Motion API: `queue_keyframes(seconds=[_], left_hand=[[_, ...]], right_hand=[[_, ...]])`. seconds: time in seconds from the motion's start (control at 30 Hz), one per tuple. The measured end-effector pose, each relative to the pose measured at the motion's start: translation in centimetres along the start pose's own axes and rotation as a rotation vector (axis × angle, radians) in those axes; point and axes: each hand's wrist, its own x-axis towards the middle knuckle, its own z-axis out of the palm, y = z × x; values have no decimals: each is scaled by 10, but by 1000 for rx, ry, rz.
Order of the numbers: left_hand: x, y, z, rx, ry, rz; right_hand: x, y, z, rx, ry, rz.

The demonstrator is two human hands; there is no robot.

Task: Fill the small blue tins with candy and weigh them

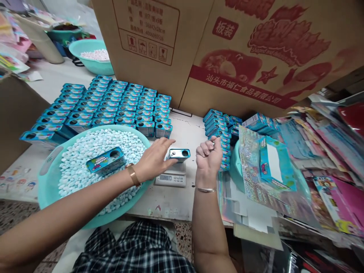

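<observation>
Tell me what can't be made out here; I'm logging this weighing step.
- Head view: digits on the scale are too small and blurred.
- Head view: whatever the right hand holds is hidden by its curled fingers.
- Head view: the contents of the tin under the left hand are hidden by its shell.

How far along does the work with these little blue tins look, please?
Done: rows of blue tins stand packed together behind the basin. In hand: the left hand touches a single tin on the scale; the right hand is fisted beside it, contents hidden. Left: the basin is full of white candies, a loose tin lies on them, and a further stack sits at right.
</observation>
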Motion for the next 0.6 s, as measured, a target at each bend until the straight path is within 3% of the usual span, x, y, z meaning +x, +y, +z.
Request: queue_keyframes(seconds=[0.17, 0.33, 0.47, 0.6], left_hand=[[-7, 1, -18, -9, 72, 13], [-2, 2, -17, 19, 48, 39], [7, 2, -9, 121, -8, 57], [16, 3, -6, 242, -48, 76]], right_hand=[[-12, -25, -27, 85, -25, 6], [-25, -27, -46, 59, -20, 9], [-28, -20, -46, -48, -19, -10], [-26, -9, -38, -318, -47, -66]])
